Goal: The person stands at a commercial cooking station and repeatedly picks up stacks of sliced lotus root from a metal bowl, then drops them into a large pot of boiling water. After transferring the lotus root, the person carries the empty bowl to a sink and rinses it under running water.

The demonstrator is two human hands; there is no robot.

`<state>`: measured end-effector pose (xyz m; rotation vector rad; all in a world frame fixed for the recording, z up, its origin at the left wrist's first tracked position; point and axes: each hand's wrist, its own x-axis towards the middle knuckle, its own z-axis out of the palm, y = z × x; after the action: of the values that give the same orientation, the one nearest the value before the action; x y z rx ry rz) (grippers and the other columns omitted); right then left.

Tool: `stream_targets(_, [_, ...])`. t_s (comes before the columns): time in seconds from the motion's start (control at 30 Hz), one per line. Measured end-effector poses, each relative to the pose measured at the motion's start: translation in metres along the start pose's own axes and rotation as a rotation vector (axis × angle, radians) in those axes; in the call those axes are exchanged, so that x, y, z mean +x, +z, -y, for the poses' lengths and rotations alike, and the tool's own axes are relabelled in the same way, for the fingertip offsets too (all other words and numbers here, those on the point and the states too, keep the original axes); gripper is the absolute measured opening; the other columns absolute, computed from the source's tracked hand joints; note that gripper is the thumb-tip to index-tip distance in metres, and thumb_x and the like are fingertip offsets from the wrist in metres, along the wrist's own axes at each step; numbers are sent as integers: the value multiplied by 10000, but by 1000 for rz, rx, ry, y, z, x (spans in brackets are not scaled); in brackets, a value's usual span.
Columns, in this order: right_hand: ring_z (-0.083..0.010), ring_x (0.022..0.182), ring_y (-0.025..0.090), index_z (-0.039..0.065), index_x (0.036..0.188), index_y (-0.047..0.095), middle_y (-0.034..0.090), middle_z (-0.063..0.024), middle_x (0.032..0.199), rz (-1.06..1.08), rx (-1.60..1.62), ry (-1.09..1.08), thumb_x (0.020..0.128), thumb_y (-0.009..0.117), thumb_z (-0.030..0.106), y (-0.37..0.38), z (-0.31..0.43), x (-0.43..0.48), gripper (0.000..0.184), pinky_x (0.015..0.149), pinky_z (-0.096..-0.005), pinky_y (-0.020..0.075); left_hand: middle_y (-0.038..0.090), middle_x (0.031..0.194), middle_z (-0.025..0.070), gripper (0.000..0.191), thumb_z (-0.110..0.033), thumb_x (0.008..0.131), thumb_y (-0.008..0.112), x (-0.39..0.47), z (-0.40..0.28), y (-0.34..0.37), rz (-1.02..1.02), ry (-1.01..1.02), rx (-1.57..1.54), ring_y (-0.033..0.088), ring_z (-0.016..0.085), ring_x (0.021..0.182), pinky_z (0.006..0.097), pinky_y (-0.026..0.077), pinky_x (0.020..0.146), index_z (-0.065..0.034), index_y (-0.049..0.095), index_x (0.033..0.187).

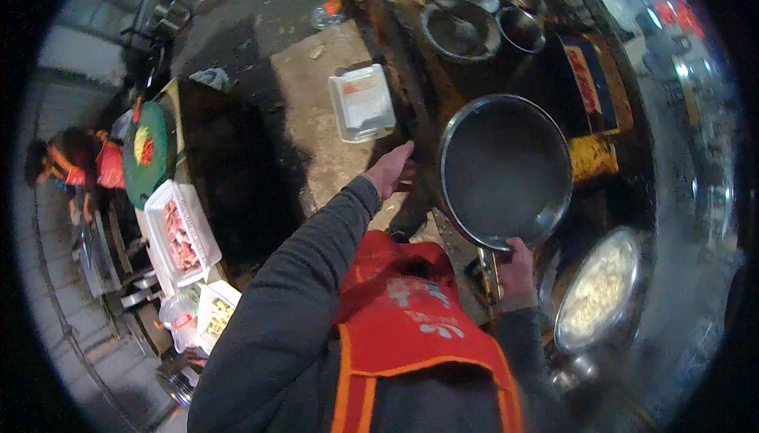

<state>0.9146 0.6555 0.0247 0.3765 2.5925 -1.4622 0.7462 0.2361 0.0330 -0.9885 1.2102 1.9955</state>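
At the right, a wide, dark, round metal pan (504, 166) with a bright rim sits over the dark worktop. My right hand (514, 267) grips its near rim, fingers curled over the edge. A narrow metal piece (489, 270), perhaps its handle, runs down beside that hand. My left hand (392, 171) hangs in the air left of the pan, holding nothing, its fingers partly spread. Just beyond it is a white plastic tub (363, 104), low over a tan mat (326, 71). The pan's inside looks plain grey; whether it holds liquid I cannot tell.
A metal basin (599, 296) of pale food stands at the right. Pans (461, 30) and a pot (522, 29) crowd the far worktop. Leftward are a green round board (148, 163) with chopped food, a white basket (181, 237) of raw meat, and another person (77, 166).
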Motion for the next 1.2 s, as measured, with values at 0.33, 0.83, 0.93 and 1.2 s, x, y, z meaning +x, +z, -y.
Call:
stream_targets(0.33, [-191,987,685,31,1082,716,688,-38,1022,-95,930,520,967,671,85,0,75,-12,135,851,-346,579,658,1118,131,373,-108,968,693,-34,4,60,58,540,382,619,214,1032,399,550,916,27,552,1285])
stream_targets(0.83, [-293,1037,686,14,1228,667,690,-137,1197,245,169,75,905,703,59,86,188,-18,328,866,-401,560,703,970,168,338,-175,931,725,-124,-55,-111,-118,576,307,682,262,913,434,552,798,22,632,1190])
stream_targets(0.93, [-337,1171,667,56,1326,653,687,-117,1293,313,775,549,970,737,266,153,214,7,421,947,-456,582,714,971,181,342,-172,924,715,-133,-94,-173,-160,673,302,703,285,914,443,556,796,21,633,1194])
stream_targets(1.2, [-305,1180,659,65,1418,625,685,-99,1317,676,529,466,948,738,324,314,288,125,548,1011,-461,554,716,1082,277,405,-183,870,716,-180,-199,-339,-386,665,147,705,441,1032,522,538,873,35,621,1199])
